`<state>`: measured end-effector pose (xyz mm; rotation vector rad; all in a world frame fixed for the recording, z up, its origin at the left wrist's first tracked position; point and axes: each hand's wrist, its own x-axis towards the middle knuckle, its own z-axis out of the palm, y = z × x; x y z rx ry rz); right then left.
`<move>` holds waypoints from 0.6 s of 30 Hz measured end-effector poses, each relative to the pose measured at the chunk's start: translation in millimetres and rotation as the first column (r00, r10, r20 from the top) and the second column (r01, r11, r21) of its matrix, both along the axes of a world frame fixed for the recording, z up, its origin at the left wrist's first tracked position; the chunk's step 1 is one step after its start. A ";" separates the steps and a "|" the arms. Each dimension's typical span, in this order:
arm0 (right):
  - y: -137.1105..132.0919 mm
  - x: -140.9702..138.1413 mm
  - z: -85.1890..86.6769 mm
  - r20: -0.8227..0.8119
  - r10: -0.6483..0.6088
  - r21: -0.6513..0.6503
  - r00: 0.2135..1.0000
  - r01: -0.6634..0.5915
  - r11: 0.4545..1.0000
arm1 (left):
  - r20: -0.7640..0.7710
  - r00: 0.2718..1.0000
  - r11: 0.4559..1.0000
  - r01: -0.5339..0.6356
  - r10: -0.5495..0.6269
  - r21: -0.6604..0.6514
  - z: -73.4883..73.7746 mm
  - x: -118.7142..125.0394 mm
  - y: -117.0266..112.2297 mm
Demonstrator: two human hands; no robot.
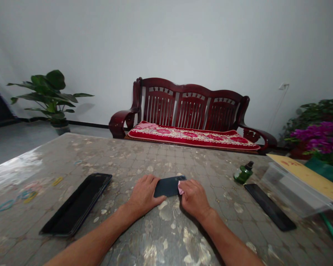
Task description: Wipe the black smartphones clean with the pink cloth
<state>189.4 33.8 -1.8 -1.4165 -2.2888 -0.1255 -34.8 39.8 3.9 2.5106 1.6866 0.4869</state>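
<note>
A dark blue smartphone (166,187) lies back up on the patterned tablecloth, its camera lenses at the upper right corner. My left hand (145,192) grips its left end, fingers along the far edge and thumb at the near edge. My right hand (194,195) is closed on a small pink cloth (181,187), which touches the right end of the phone just below the lenses. Most of the cloth is hidden under my fingers.
A black tablet (77,205) lies to the left, with several coloured bands (30,196) beyond it. On the right are a green spray bottle (243,172), a second dark phone (269,207) and a clear plastic box (294,192). A wooden bench (188,92) stands behind the table.
</note>
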 end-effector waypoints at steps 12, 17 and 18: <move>6.5 10.7 7.0 0.007 0.031 -0.064 1.000 -0.030 0.997 | 0.006 1.000 1.000 0.022 -0.022 0.007 -3.1 -2.1 1.4; 12.4 19.2 5.1 0.046 -0.084 -0.044 0.995 0.086 0.995 | 0.015 1.000 1.000 0.014 -0.014 -0.010 -2.8 -0.8 1.6; 13.1 20.0 4.2 0.047 -0.086 -0.043 0.995 0.088 0.995 | 0.016 1.000 1.000 0.011 -0.011 -0.014 -2.9 -0.6 1.8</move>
